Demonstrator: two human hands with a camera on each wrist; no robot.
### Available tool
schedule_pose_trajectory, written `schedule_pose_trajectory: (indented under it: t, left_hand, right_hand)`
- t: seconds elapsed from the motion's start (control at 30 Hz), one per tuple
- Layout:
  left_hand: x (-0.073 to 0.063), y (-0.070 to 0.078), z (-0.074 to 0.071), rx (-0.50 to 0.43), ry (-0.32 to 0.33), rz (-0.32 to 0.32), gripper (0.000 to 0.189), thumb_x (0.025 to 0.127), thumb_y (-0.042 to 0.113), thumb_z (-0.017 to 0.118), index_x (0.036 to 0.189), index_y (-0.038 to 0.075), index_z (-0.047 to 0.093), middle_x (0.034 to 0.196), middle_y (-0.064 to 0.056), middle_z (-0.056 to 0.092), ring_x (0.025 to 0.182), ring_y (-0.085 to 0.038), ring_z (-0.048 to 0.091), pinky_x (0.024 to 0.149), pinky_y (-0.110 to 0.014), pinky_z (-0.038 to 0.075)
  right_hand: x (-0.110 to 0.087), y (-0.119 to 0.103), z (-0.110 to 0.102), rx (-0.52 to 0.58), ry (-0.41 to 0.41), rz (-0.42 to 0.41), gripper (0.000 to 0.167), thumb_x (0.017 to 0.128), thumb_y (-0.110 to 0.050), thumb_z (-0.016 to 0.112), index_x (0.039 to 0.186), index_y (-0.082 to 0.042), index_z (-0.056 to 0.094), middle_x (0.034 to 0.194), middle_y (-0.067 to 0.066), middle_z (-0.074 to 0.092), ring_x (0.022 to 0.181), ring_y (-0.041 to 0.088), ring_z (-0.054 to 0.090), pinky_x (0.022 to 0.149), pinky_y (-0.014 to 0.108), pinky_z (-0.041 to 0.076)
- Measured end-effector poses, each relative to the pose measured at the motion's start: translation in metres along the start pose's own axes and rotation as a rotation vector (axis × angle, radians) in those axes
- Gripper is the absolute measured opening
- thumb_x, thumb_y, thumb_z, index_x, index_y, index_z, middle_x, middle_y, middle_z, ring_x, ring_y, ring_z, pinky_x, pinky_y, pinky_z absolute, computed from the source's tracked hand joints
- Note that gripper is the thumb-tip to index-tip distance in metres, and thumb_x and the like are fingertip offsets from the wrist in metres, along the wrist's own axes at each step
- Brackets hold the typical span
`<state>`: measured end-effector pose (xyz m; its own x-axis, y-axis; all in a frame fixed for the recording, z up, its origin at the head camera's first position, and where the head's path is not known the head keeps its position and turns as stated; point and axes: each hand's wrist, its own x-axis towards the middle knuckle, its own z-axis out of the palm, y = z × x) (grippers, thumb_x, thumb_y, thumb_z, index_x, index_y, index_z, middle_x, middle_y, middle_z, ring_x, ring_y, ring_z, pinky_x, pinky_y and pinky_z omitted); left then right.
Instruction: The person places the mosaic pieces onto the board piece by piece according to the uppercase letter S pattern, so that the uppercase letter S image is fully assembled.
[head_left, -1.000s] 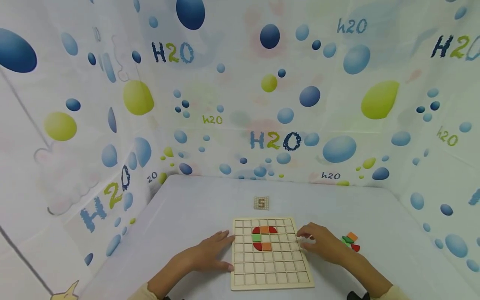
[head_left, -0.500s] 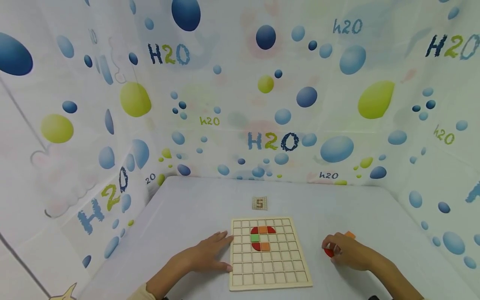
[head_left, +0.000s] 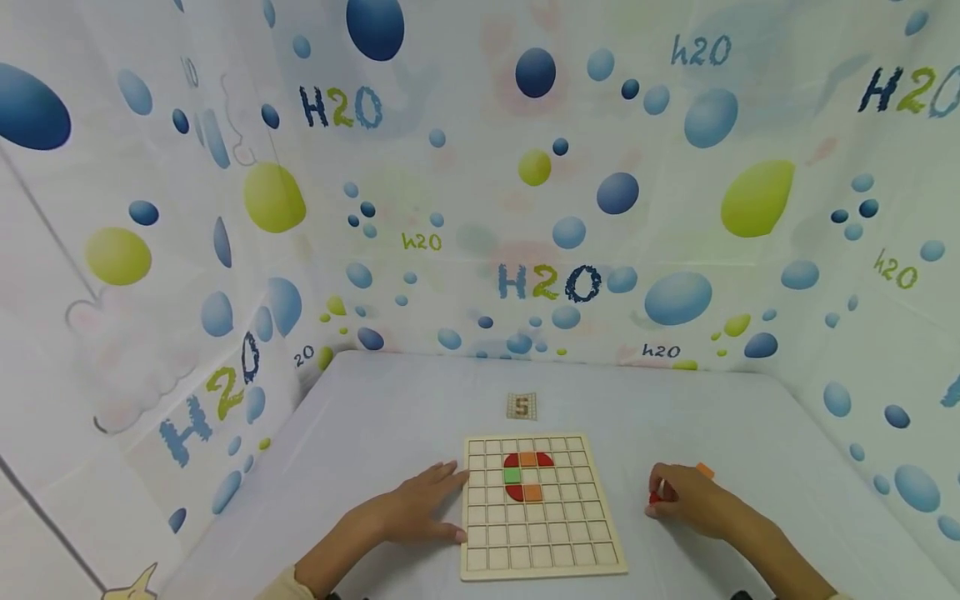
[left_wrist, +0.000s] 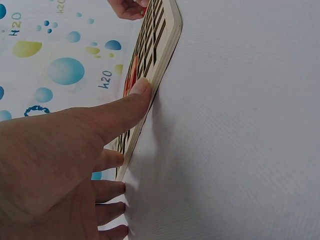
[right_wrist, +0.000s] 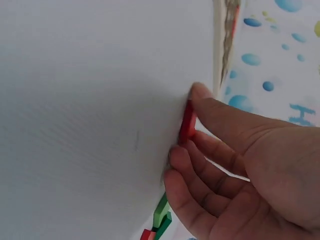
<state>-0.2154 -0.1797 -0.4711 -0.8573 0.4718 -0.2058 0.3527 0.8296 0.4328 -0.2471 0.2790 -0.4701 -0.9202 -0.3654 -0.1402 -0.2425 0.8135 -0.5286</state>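
Observation:
A pale wooden grid board (head_left: 540,535) lies on the white table, with red, orange and green tiles (head_left: 512,475) set in its upper cells in a C-like curve. My left hand (head_left: 420,504) rests along the board's left edge, fingers extended, thumb (left_wrist: 140,92) touching the rim. To the right of the board, my right hand (head_left: 690,497) pinches a red tile (right_wrist: 188,121) between thumb and fingers, close over the table. Part of that tile is hidden by the fingers.
Loose tiles lie by the right hand: an orange one (head_left: 705,470) behind it, and green pieces (right_wrist: 160,211) with a red one (right_wrist: 146,234) in the right wrist view. A small gridded card (head_left: 522,407) with a brown figure lies beyond the board.
My right hand has moved from the board's right edge out to the loose tiles and now pinches a red one. The left hand and the board's tiles have stayed put.

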Motion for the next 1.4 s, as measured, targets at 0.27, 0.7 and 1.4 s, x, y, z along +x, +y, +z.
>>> schedule_pose_trajectory:
  t: [0.27, 0.7, 1.4]
  left_hand:
    - [0.001, -0.001, 0.001, -0.018, -0.005, -0.002, 0.095, 0.089, 0.061, 0.077, 0.164, 0.016, 0.039, 0.171, -0.018, 0.031, 0.159, -0.043, 0.027, 0.122, -0.066, 0.032]
    - [-0.001, 0.0, -0.001, -0.002, 0.002, 0.003, 0.095, 0.089, 0.061, 0.077, 0.163, 0.015, 0.039, 0.171, -0.02, 0.031, 0.158, -0.044, 0.028, 0.122, -0.067, 0.032]
    - [0.003, -0.002, 0.001, 0.004, -0.008, -0.014, 0.098, 0.088, 0.063, 0.077, 0.164, 0.015, 0.039, 0.171, -0.018, 0.032, 0.159, -0.041, 0.028, 0.123, -0.066, 0.032]
  right_hand:
    - [-0.006, -0.008, -0.004, 0.012, 0.005, -0.017, 0.03, 0.092, -0.027, 0.083, 0.109, -0.012, 0.064, 0.094, -0.001, 0.059, 0.086, 0.015, 0.055, 0.07, 0.025, 0.05]
    - [-0.001, -0.005, 0.002, 0.002, 0.005, -0.05, 0.024, 0.093, -0.025, 0.082, 0.102, -0.014, 0.063, 0.085, -0.003, 0.057, 0.078, 0.012, 0.051, 0.066, 0.024, 0.045]
    - [-0.001, -0.004, 0.007, 0.062, 0.021, -0.062, 0.017, 0.096, -0.015, 0.078, 0.107, -0.012, 0.066, 0.098, -0.004, 0.063, 0.092, 0.012, 0.059, 0.077, 0.023, 0.054]
